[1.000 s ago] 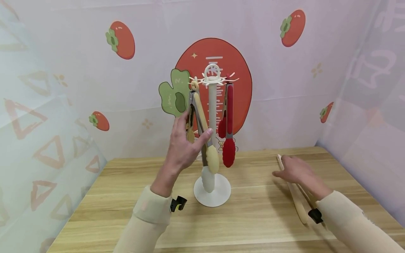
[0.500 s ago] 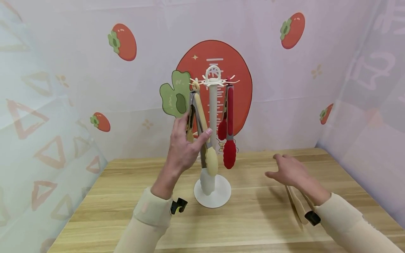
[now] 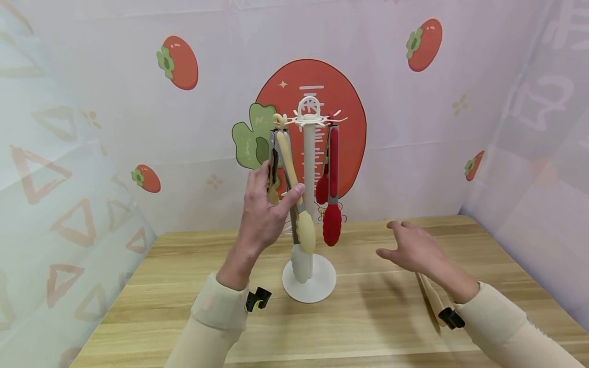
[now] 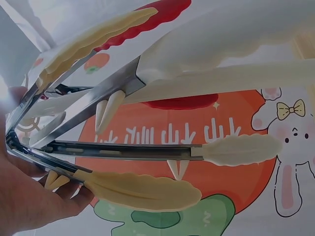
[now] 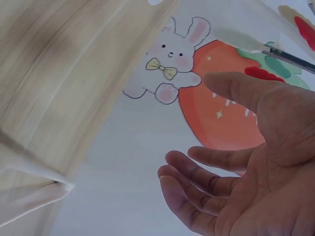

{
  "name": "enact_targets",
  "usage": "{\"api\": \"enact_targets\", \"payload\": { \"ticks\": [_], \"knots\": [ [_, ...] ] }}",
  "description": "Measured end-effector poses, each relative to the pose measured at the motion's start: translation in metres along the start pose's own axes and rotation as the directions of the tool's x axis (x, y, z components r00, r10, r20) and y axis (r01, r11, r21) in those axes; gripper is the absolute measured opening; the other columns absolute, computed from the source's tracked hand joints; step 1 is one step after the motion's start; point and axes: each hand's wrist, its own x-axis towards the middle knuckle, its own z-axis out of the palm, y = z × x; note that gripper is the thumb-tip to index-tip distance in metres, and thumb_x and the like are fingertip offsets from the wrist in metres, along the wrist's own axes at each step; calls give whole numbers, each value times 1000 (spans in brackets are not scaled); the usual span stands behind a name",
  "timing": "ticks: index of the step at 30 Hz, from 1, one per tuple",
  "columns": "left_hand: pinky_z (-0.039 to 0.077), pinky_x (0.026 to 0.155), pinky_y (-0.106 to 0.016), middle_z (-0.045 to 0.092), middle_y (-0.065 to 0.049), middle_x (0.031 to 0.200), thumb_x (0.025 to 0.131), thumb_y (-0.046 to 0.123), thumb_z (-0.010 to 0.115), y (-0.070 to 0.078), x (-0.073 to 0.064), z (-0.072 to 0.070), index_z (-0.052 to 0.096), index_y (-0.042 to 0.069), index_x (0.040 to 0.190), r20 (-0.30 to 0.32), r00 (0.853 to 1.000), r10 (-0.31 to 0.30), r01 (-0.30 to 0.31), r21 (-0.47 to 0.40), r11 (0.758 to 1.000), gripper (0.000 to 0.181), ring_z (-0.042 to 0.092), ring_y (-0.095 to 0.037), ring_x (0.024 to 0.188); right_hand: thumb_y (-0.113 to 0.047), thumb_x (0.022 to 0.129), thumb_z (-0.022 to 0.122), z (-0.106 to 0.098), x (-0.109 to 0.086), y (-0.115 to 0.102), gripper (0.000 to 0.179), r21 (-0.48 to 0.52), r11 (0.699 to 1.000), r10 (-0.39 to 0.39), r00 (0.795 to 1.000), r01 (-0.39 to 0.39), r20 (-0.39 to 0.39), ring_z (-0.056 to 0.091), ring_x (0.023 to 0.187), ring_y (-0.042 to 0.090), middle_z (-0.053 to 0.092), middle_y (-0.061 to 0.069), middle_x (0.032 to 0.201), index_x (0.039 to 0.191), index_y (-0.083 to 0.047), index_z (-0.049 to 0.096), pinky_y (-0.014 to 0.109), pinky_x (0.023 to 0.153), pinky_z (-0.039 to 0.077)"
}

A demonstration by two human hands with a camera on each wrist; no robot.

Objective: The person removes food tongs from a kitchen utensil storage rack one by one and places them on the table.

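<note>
The left hand (image 3: 262, 217) is seen grasping the pale-yellow tongs (image 3: 288, 161), with the thumb laid across one arm and the fingers set against the other, so that both arms are embraced by the grip. The right hand (image 3: 416, 249) is held above the table (image 3: 363, 327), released: nothing is held in it, the thumb is spread away, and the fingers are loosely bent, with the palm shown in the right wrist view.

The pale-yellow tongs are placed at the left side of the white stand (image 3: 310, 158), their ring set at the end of one of its hooks; whether the ring is hooked fully cannot be told. Their two arms are spread apart. Between these, in the left wrist view, the spread arms of the white tongs (image 3: 301, 265) can be seen; in the head view one white tip is overlapped with the stand's round base (image 3: 323, 286). Whether the white tongs are also touched by the left hand cannot be made out. The red tongs (image 3: 334, 163) are hung from the right side of the stand, tips downward.

Beneath the right wrist, pale two-armed tongs (image 3: 429, 294) are laid on the table, partly hidden by the forearm. Black mounts (image 3: 451, 318) are worn at both wrists, below the cream sleeves (image 3: 221, 309). Behind the stand, a white cloth (image 3: 221, 128) is hung, printed with red fruits and green leaves; a rabbit with a yellow bow is also shown on it in both wrist views.
</note>
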Motion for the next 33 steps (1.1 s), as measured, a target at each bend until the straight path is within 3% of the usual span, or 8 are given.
{"api": "enact_targets", "payload": {
  "ticks": [11, 19, 28, 33],
  "knots": [
    [48, 92, -49, 43, -13, 132, 94, 43, 65, -2, 0, -7, 40, 13, 152, -43, 999, 8, -7, 24, 1000, 70, 45, -28, 118, -37, 84, 80, -5, 0, -10, 69, 20, 999, -39, 998, 40, -52, 65, 91, 35, 65, 20, 106, 132, 7, 57, 52, 73, 54],
    [44, 90, -50, 45, -16, 127, 95, 42, 66, -5, -1, -12, 43, 13, 151, -68, 998, 7, -6, 13, 1000, 68, 45, -29, 114, -36, 86, 79, -12, 0, -20, 64, 60, 995, -68, 993, 74, -95, 65, 91, 35, 65, 20, 106, 131, 5, 57, 52, 75, 53],
    [40, 99, -56, 44, -15, 132, 93, 43, 69, -7, -5, -19, 47, 15, 148, -90, 996, -13, 16, 28, 999, 66, 45, -32, 120, -32, 87, 78, -20, 0, -28, 62, 105, 990, -75, 990, 89, -122, 64, 96, 37, 65, 22, 110, 132, 4, 56, 54, 78, 53],
    [41, 97, -54, 45, -12, 132, 93, 42, 70, -10, -9, -23, 47, 16, 149, -96, 995, -33, 35, 23, 999, 65, 44, -30, 119, -32, 88, 77, -23, 1, -29, 60, 141, 985, -83, 988, 102, -133, 63, 97, 37, 65, 22, 111, 132, 2, 56, 54, 79, 52]
  ]
}}
